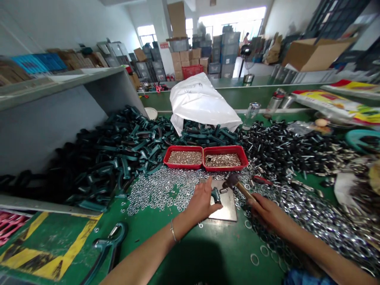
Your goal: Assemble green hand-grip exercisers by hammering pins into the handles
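My right hand (265, 211) is closed round the wooden handle of a hammer (245, 192). The hammer's dark head hangs over the right side of a flat metal plate (227, 211). On that plate, my left hand (202, 200) grips a dark teal part (216, 195) between thumb and fingers; much of the part is hidden by the hand. A small spring-like metal piece (223, 190) shows at the part's right end, close to the hammer head. At the lower left lies a teal hand tool (108, 247) with two curved handles and a metal piece near its top.
Two red trays (184, 166) of small metal pins stand behind the plate. Teal handles (142, 146) are heaped left, silver rings (160, 190) spread nearby, and black-headed bolts (276, 142) piled right. A white bag (202, 103) and a glass (251, 114) stand further back.
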`<action>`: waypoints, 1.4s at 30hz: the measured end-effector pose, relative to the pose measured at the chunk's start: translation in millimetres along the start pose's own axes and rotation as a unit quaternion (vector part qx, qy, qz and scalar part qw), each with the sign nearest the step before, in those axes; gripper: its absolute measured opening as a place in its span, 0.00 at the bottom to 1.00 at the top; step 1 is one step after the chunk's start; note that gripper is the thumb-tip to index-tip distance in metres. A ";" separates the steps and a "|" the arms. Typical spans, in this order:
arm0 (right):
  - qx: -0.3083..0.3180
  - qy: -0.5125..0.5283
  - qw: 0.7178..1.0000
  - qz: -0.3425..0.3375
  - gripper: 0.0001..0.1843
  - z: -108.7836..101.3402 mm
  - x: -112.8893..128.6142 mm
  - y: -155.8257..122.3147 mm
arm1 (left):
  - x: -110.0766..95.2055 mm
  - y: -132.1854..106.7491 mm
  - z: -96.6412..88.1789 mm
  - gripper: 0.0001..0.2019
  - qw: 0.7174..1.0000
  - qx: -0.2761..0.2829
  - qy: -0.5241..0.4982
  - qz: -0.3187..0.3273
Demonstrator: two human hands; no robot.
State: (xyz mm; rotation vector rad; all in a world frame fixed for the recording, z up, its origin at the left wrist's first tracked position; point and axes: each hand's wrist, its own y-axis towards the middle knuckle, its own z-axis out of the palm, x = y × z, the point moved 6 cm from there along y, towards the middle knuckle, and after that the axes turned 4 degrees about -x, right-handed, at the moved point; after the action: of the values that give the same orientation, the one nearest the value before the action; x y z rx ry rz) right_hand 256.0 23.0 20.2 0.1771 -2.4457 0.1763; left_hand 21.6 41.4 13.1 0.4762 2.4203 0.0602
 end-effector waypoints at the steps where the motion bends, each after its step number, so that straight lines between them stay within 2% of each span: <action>1: -0.049 -0.015 0.998 -0.024 0.21 -7.3 2.5 0.9 | -2.3 -2.2 -1.5 0.49 1.000 -0.013 -0.014 -0.009; 3: -0.116 -0.014 0.990 -0.075 0.21 -14.9 17.9 1.0 | -10.9 -9.3 -5.1 0.46 0.996 -0.063 -0.044 -0.039; 4: -0.112 0.019 0.990 -0.085 0.20 -11.3 27.8 1.6 | -17.4 -13.9 -6.5 0.45 0.993 -0.094 -0.056 -0.050; 6: -0.045 0.166 0.984 -0.049 0.19 10.9 44.9 4.7 | -33.2 -22.8 -7.4 0.45 0.988 -0.138 -0.060 -0.045; 8: 0.018 0.349 0.936 0.039 0.22 43.7 54.6 7.2 | -47.7 -26.4 -6.7 0.45 0.990 -0.131 -0.042 0.002; 10: 0.018 0.473 0.874 0.110 0.23 72.4 54.2 9.4 | -50.7 -20.5 -10.4 0.44 0.995 -0.084 -0.025 0.049; 11: 0.009 0.505 0.854 0.122 0.23 82.9 51.3 11.0 | -46.4 -12.5 -16.7 0.42 0.996 -0.064 -0.018 0.063; 13: -0.003 0.523 0.845 0.110 0.22 95.5 43.6 15.2 | -28.0 16.0 -39.6 0.33 0.996 -0.061 0.005 0.068; 15: -0.005 0.511 0.855 0.088 0.22 99.7 35.1 19.3 | -4.9 60.7 -69.7 0.20 0.991 -0.104 0.060 0.063; 17: 0.000 0.501 0.862 0.080 0.22 100.4 28.4 22.6 | 19.5 115.6 -92.6 0.18 0.980 -0.134 0.143 0.026; 18: 0.005 0.506 0.859 0.080 0.22 100.4 26.5 23.7 | 29.9 143.5 -98.8 0.18 0.972 -0.132 0.196 0.008; 19: 0.008 0.518 0.851 0.081 0.22 100.1 25.3 24.4 | 37.0 169.9 -99.9 0.19 0.965 -0.110 0.239 0.012; 21: 0.007 0.547 0.833 0.083 0.20 98.6 23.9 24.7 | 48.4 212.2 -97.9 0.18 0.962 -0.079 0.261 0.027; 24: -0.011 0.568 0.817 0.095 0.18 95.6 21.5 23.1 | 64.9 243.6 -88.5 0.12 0.966 -0.028 0.251 0.054; 27: 0.002 0.578 0.810 0.095 0.17 95.9 23.7 22.7 | 81.0 247.3 -81.7 0.13 0.969 -0.002 0.233 0.084; 32: 0.016 0.591 0.802 0.087 0.17 96.8 31.7 25.5 | 88.9 241.8 -74.6 0.17 0.973 -0.038 0.194 0.116; 37: 0.026 0.631 0.770 0.087 0.15 95.2 36.4 25.0 | 73.6 244.5 -70.0 0.17 0.975 -0.048 0.159 0.148; 40: 0.034 0.639 0.764 0.084 0.14 92.5 38.8 23.6 | 55.2 246.0 -78.1 0.13 0.973 -0.052 0.148 0.167; 42: 0.030 0.643 0.760 0.089 0.14 89.3 38.9 21.7 | 38.4 242.8 -89.6 0.10 0.976 -0.077 0.110 0.169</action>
State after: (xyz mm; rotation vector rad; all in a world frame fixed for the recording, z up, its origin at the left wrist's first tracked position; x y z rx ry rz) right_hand 167.3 25.8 -25.2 -0.1381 -1.0554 0.3230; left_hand 16.7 288.3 99.4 0.8431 2.4964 0.4662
